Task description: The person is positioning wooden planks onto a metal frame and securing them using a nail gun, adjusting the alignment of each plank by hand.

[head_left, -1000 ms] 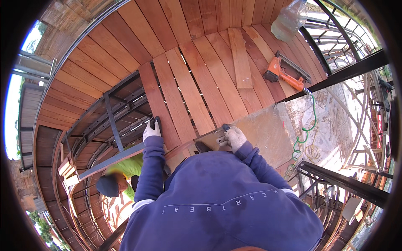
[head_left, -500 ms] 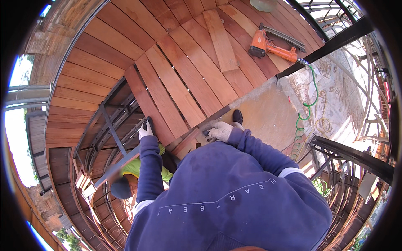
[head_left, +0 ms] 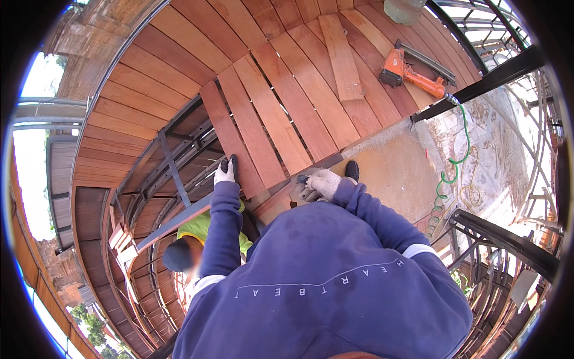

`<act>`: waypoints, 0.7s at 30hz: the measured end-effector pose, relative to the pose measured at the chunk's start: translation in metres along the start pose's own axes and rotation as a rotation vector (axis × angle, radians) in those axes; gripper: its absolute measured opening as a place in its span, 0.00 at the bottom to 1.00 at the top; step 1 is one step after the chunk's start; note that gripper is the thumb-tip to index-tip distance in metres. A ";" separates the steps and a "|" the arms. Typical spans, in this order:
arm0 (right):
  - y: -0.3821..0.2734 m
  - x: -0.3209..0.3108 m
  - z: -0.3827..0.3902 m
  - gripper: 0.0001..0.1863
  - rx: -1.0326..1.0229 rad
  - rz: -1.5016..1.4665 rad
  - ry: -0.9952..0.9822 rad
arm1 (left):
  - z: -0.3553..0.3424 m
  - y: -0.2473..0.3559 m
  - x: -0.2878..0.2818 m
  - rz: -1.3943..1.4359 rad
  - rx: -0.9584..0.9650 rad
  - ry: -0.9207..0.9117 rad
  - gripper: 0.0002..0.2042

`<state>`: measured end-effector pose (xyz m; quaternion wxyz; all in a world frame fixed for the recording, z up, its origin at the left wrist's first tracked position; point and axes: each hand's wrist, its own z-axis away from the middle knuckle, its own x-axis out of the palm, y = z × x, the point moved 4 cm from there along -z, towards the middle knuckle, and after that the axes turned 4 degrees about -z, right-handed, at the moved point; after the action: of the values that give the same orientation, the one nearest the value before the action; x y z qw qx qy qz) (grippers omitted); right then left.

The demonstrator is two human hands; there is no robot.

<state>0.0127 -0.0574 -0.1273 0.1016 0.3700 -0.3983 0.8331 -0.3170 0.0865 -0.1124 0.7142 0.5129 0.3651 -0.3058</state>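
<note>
My left hand (head_left: 226, 172), in a pale glove with dark fingertips, is at the left edge of the outermost reddish wooden deck board (head_left: 234, 145). Its fingers are closed against that edge, partly hidden by the board. My right hand (head_left: 323, 183), gloved alike, is closed near the near ends of the boards, just in front of my body. A small dark bit shows at its fingertips; whether it is glove or a held thing is unclear. Beside the outermost board lie several more boards (head_left: 293, 113) with narrow dark gaps between them.
An orange nail gun (head_left: 412, 75) with a coiled green hose (head_left: 457, 149) lies on the boards at far right. Near it is a loose board (head_left: 342, 57). Open metal framing (head_left: 173, 164) lies left of my left hand. A person in a dark cap (head_left: 178, 256) is below my left arm.
The view has shifted, so the deck and nail gun appear farther right. My left hand stays at the outermost board's edge; my right hand stays closed near the board ends.
</note>
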 end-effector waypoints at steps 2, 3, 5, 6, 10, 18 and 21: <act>0.004 -0.002 -0.008 0.19 -0.015 -0.125 0.049 | 0.000 -0.002 0.002 0.047 -0.007 -0.013 0.29; -0.001 0.007 -0.008 0.18 -0.006 -0.083 0.100 | 0.002 -0.025 0.007 0.092 -0.010 0.049 0.29; -0.020 0.010 -0.001 0.17 -0.024 -0.050 0.238 | 0.017 0.022 0.006 0.158 -0.052 0.062 0.32; -0.029 0.023 0.004 0.17 -0.012 -0.049 0.259 | 0.028 0.035 -0.002 0.125 0.037 0.154 0.32; -0.046 0.048 0.017 0.11 0.066 -0.116 0.262 | 0.063 0.102 -0.019 -0.016 0.391 0.298 0.37; -0.155 0.071 0.065 0.21 -0.219 0.776 0.331 | 0.143 0.174 -0.019 0.224 0.537 -0.260 0.15; -0.214 0.041 0.061 0.22 -0.711 1.138 0.766 | 0.167 0.142 0.021 0.600 0.117 -0.905 0.18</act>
<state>0.1159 0.0344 0.0523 -0.0987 -0.2605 -0.7080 0.6490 -0.1558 -0.0335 -0.0226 0.8261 0.4507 -0.1588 -0.2985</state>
